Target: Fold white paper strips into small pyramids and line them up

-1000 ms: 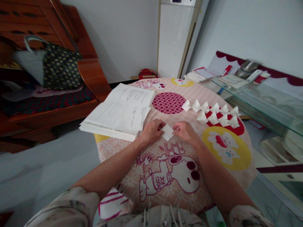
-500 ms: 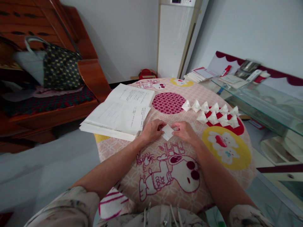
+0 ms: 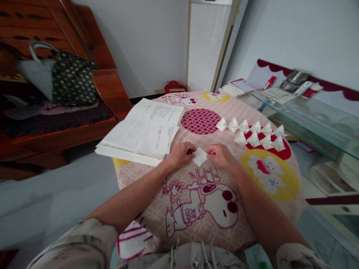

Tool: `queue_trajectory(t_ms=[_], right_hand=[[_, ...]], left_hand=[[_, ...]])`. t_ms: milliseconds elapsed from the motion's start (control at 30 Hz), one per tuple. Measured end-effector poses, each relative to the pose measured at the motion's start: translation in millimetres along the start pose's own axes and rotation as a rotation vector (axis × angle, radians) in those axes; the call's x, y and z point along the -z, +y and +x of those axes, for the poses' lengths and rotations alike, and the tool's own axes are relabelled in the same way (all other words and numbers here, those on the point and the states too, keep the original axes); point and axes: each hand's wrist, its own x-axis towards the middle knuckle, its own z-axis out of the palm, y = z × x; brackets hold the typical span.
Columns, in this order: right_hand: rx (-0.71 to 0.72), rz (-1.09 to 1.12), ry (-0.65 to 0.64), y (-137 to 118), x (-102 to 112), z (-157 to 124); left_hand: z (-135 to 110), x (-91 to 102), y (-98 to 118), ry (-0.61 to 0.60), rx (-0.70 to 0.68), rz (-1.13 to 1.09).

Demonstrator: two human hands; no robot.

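A small folded square of white paper (image 3: 200,157) lies on the tablecloth (image 3: 151,194), turned so that it looks like a diamond. My left hand (image 3: 181,154) pinches its left corner with curled fingers. At the opposite corner, my right hand (image 3: 220,155) has thumb and forefinger pressed together on the paper. Just left of my left hand rests a thick stack of printed paper (image 3: 140,129). Several folded white paper shapes (image 3: 255,139) with pointed tops stand in two rows beyond my right hand.
A glass-topped cabinet (image 3: 314,119) adjoins the table on the right, with a metal bowl (image 3: 297,76) and a stack of papers (image 3: 235,87) on it. To the left is a wooden bench (image 3: 105,82) bearing a patterned bag (image 3: 73,78). A tall white unit (image 3: 206,45) stands behind.
Both hands remain at the paper's side corners, with the right fingers drawn closer together on it. The whole view has shifted slightly; the paper shapes and stack have not moved.
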Motion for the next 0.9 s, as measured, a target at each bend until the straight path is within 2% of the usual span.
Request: queue_trajectory(t_ms=[167, 400, 533, 633, 767, 900], right_hand=[[0.077, -0.097, 0.002, 5, -1, -4], [0.183, -0.326, 0.071, 8, -11, -12], [0.243, -0.388, 0.07, 9, -14, -13], [0.258, -0.41, 0.058, 7, -15, -13], [0.259, -0.376, 0.043, 6, -12, -14], [0.249, -0.19, 0.024, 10, -4, -15]], left_hand=[[-2, -0.9, 2, 0.011, -0.062, 0.078], [-8, -0.9, 8, 0.025, -0.253, 0.103], [-11, -4.5, 7, 0.089, -0.23, 0.049], [-12, -5.3, 6, 0.062, -0.281, 0.085], [-16, -3.4, 7, -0.009, -0.375, 0.223], [-21, -1.5, 8, -0.063, -0.431, 0.367]])
